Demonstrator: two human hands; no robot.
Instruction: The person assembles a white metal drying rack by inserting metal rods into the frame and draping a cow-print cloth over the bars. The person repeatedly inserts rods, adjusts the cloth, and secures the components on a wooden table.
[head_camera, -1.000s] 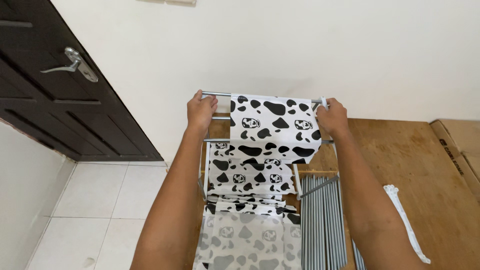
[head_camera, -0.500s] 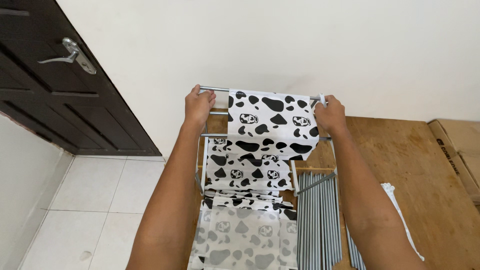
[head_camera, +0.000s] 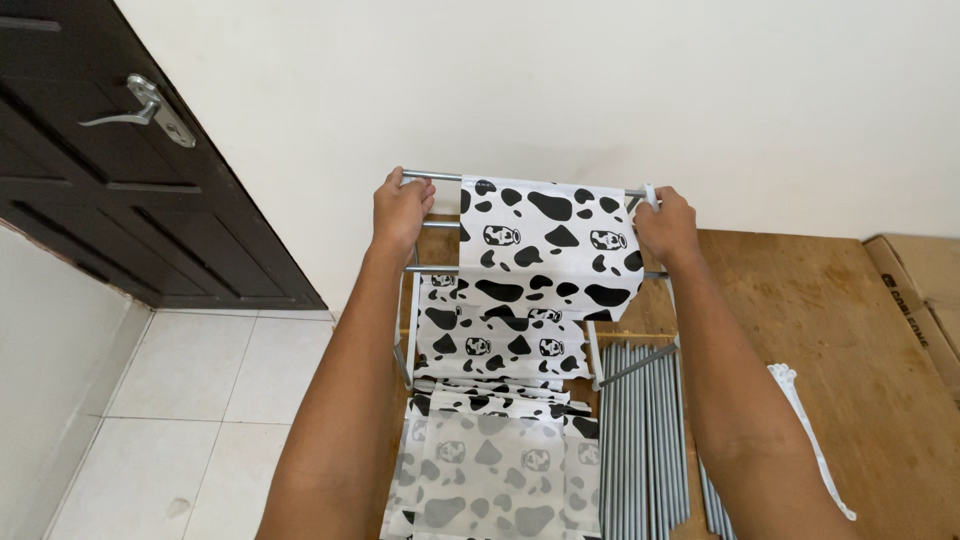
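**Gripping the top rod of a rack hung with cow-print cloth**

Nearest the camera: both forearms reach forward and down over the lower cloth shelves (head_camera: 490, 470), white fabric with black patches, stacked in tiers inside the metal frame. Just right of these shelves lies a bundle of loose grey metal rods (head_camera: 640, 440), side by side on the wooden table (head_camera: 830, 330). One rod leans across the bundle at an angle. A white strip (head_camera: 810, 440) lies on the table to the right of the rods, apart from them.

Farther out: the left hand (head_camera: 400, 212) is closed around the left end of the top rod (head_camera: 432, 176), fingers curled over it. The right hand (head_camera: 665, 225) is closed on the right end of the same rod, near a white connector (head_camera: 650, 192). The cow-print panel (head_camera: 550, 245) hangs from this rod, between the two grips; its right edge touches the right hand, its left edge is just beside the left.

Farthest: pale wall, dark door (head_camera: 120, 160) with a metal handle at left, tiled floor (head_camera: 200, 400) beneath, cardboard box (head_camera: 920, 290) at the right edge.
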